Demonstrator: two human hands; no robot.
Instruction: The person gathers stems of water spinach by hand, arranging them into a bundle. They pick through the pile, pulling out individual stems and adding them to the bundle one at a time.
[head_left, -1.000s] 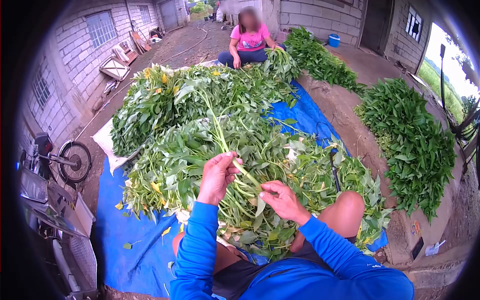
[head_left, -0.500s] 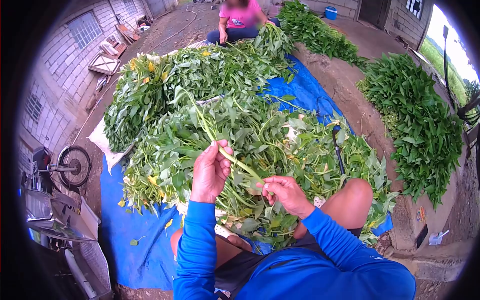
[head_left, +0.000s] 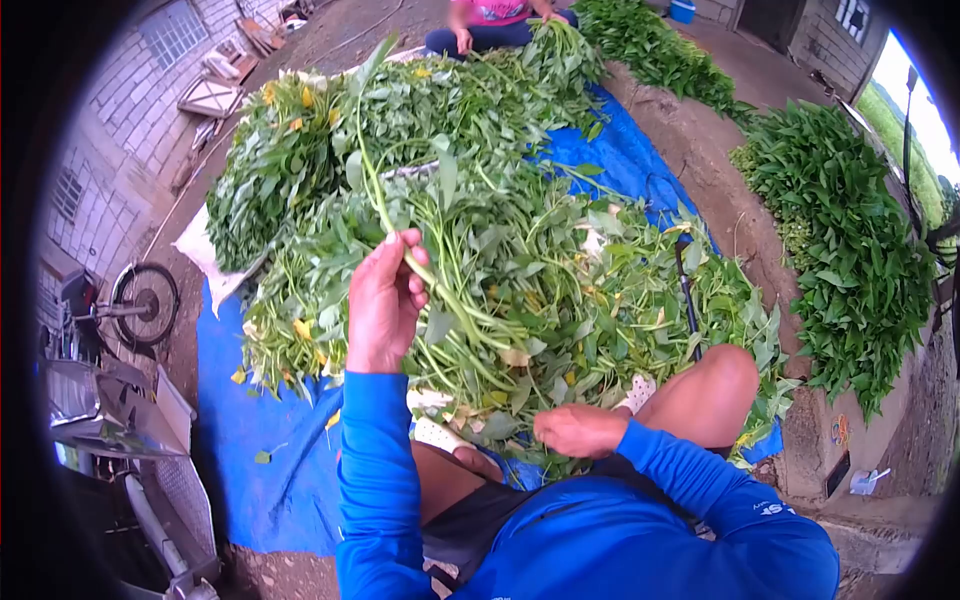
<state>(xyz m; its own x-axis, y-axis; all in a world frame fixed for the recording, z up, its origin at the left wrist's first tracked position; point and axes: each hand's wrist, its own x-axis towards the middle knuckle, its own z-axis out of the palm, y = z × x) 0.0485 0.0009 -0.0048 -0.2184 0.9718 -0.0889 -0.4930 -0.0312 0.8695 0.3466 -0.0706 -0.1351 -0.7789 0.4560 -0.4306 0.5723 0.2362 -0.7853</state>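
On the blue tarp [head_left: 250,450] two heaps of leafy stems are counted, a far heap [head_left: 300,150] and a near heap [head_left: 590,290]. Two more are seen off the tarp's right edge, a side heap [head_left: 850,240] and a back heap [head_left: 650,50]. One black-handled tool [head_left: 686,290] is laid on the near heap, and one other person [head_left: 490,15] is seated at the tarp's far end. The left hand [head_left: 385,300] is closed around one long stem [head_left: 372,185], held up over the near heap. The right hand [head_left: 580,430] is laid knuckles-up on the cuttings at the tarp's near end; whether anything is pinched cannot be told. Half a second earlier the stem was pinched by both hands; since then the right has been dropped away and the stem lifted higher.
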